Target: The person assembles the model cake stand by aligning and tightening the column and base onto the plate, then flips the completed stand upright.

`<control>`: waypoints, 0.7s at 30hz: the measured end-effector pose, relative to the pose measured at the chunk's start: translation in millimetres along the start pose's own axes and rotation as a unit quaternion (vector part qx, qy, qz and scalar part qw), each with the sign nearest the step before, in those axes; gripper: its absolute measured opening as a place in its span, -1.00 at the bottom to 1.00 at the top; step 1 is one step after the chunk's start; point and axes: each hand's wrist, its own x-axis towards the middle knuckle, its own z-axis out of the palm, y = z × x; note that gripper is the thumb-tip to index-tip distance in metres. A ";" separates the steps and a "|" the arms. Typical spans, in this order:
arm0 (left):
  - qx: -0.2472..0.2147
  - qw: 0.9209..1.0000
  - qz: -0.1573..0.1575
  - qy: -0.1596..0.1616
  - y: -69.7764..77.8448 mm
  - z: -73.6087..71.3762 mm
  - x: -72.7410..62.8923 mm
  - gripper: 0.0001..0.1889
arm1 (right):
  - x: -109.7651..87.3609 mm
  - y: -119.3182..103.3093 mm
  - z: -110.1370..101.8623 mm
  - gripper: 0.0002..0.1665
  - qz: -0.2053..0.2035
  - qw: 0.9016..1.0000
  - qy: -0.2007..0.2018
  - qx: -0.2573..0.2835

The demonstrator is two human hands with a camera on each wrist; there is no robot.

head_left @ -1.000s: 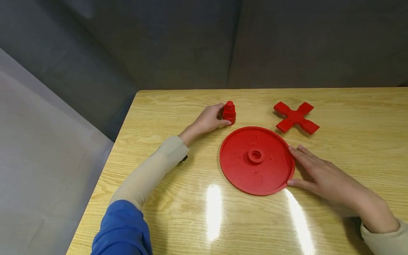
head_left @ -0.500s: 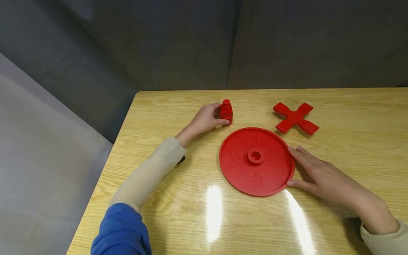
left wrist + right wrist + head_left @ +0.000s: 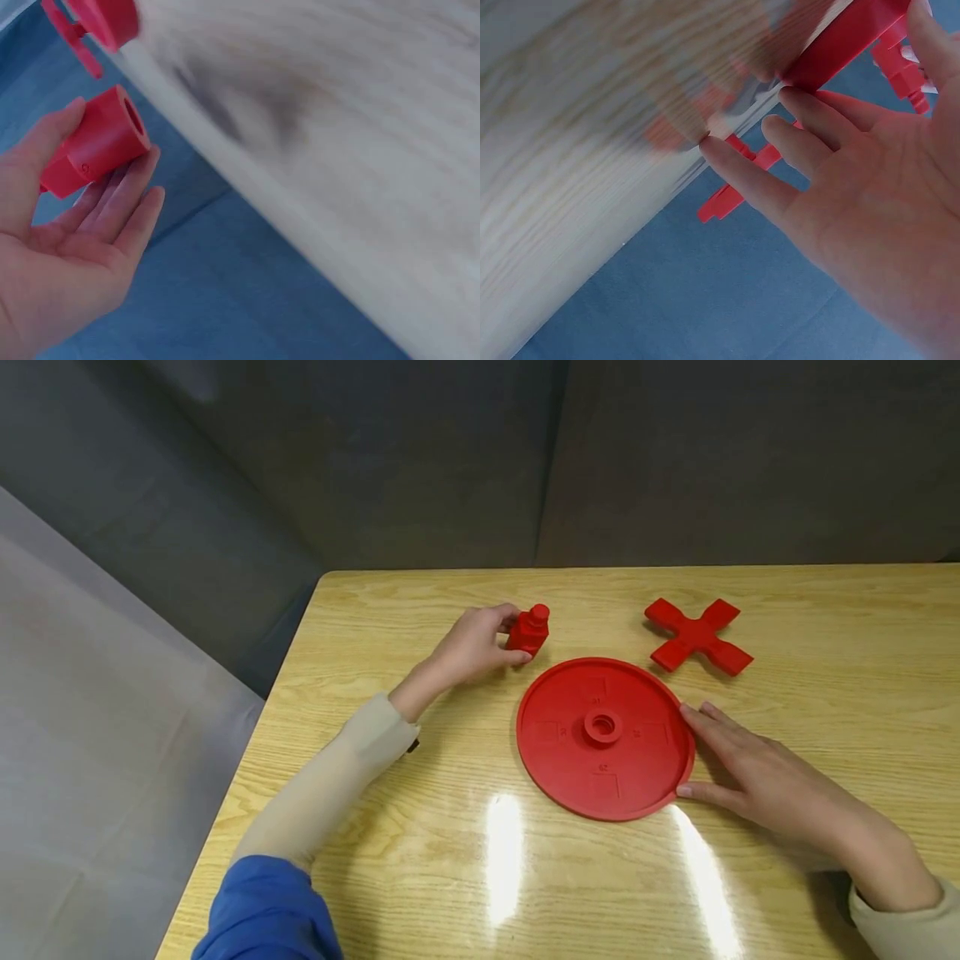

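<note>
My left hand [image 3: 468, 643] pinches a small red stepped piece [image 3: 528, 631] with a round knob on top, between thumb and fingers. In the left wrist view this red piece [image 3: 105, 139] shows a hollow round base, tilted and off the table. Just right of and below it, a red round disc [image 3: 566, 768] with a raised rim and a central hollow boss lies flat. The fingertips and thumb of my right hand [image 3: 757, 772] rest against the disc's right rim, and its fingers are extended in the right wrist view.
Behind the disc to the right lies a red four-armed cross [image 3: 696, 637]. Everything is on a wooden table [image 3: 420, 860] with glare streaks near the front. Dark grey cloth [image 3: 427, 460] hangs past the back edge, and paler cloth [image 3: 97, 760] falls on the left.
My left hand has drawn the red stepped piece slightly left and toward me, and the piece now leans. The right hand and the disc have stayed in place.
</note>
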 end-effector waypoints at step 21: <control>0.041 0.994 0.050 -0.084 36.1 0.2 -21.7 -0.54 | 0.6 -0.3 0.7 0.19 0.003 1.000 -0.001 0.008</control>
